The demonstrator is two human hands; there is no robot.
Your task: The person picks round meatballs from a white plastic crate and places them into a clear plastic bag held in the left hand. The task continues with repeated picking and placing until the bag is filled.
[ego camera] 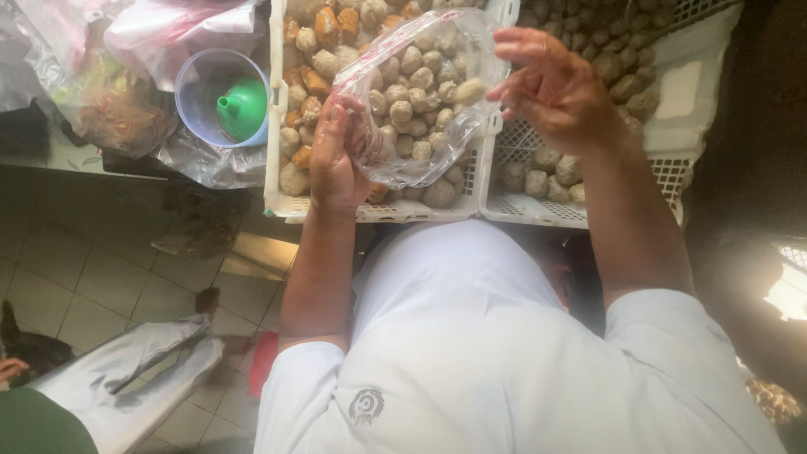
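My left hand (334, 155) grips the lower edge of a clear plastic bag (420, 92) holding several pale meatballs. It is held over a white slotted crate (282, 181) filled with meatballs and some orange fried pieces. My right hand (555, 88) is at the bag's open mouth, fingers bent, with a meatball (468, 90) at its fingertips. Whether the fingers grip it is unclear.
A second white crate (672, 181) of darker meatballs sits to the right. To the left stand a pale blue plastic bowl (202, 105) with a green funnel (242, 108) and crumpled plastic bags (101, 92). Tiled floor (101, 277) lies below, with another person's sleeve (126, 378) at the lower left.
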